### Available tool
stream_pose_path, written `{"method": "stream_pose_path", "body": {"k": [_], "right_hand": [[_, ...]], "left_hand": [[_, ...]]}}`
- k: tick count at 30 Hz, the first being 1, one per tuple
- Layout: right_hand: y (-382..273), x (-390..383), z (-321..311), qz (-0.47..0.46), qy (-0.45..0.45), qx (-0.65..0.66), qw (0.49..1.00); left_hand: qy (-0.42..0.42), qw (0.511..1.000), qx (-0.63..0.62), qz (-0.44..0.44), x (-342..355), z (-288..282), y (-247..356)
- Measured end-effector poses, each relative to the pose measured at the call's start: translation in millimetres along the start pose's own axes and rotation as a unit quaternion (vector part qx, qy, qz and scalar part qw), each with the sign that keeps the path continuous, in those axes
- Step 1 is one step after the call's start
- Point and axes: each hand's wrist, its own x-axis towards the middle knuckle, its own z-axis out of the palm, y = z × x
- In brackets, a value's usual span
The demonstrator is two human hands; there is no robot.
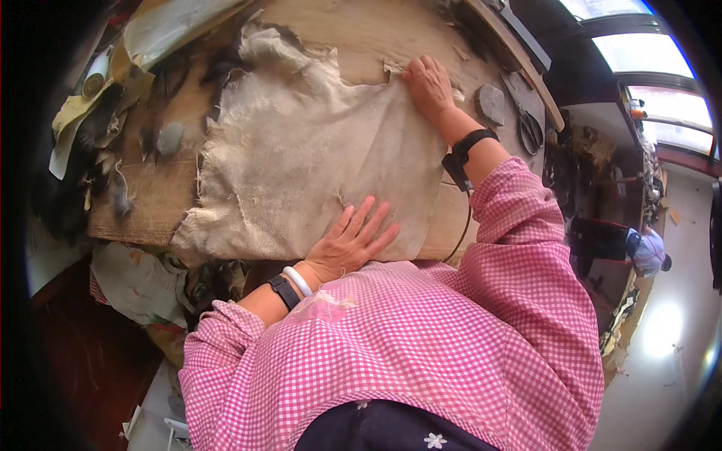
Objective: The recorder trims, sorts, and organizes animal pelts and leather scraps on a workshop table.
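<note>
A pale, cream-grey hide point(278, 150) with ragged edges lies spread over the wooden table, its skin side up. My left hand point(346, 237) rests flat on its near edge, fingers spread. At the hide's far right corner my right hand point(429, 86) has its fingers bent together over the edge. Soft creases run through the hide between the two hands. Beyond my right wrist lie a grey stone-like block point(490, 104) and a pair of black-handled scissors point(529, 129).
Bare wood of the table point(361, 30) shows behind the hide. A grey rounded piece point(170, 139) and fur scraps lie at the left, near a paper roll point(95, 75). A wooden bar point(519, 56) edges the right side. Another person point(639, 252) is far off right.
</note>
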Motion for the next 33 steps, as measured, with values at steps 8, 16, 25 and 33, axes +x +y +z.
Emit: {"method": "stream_pose_path", "body": {"k": [8, 16, 25, 33], "right_hand": [[-7.0, -1.8, -1.6, 0.108, 0.029, 0.013, 0.994], [-6.6, -4.4, -9.7, 0.107, -0.023, 0.045, 0.993], [-10.5, 17.5, -8.5, 0.087, -0.072, -0.039, 0.993], [5.5, 35.3, 3.5, 0.099, -0.046, -0.028, 0.994]], "left_hand": [[-0.009, 1.0, -0.018, -0.001, -1.7, -3.1, 1.1], [0.008, 1.0, -0.011, -0.009, -2.3, 1.7, 5.5], [0.027, 1.0, 0.005, -0.001, -3.4, 9.1, 3.2], [0.014, 1.0, -0.016, 0.006, -8.4, 5.6, 2.3]]}}
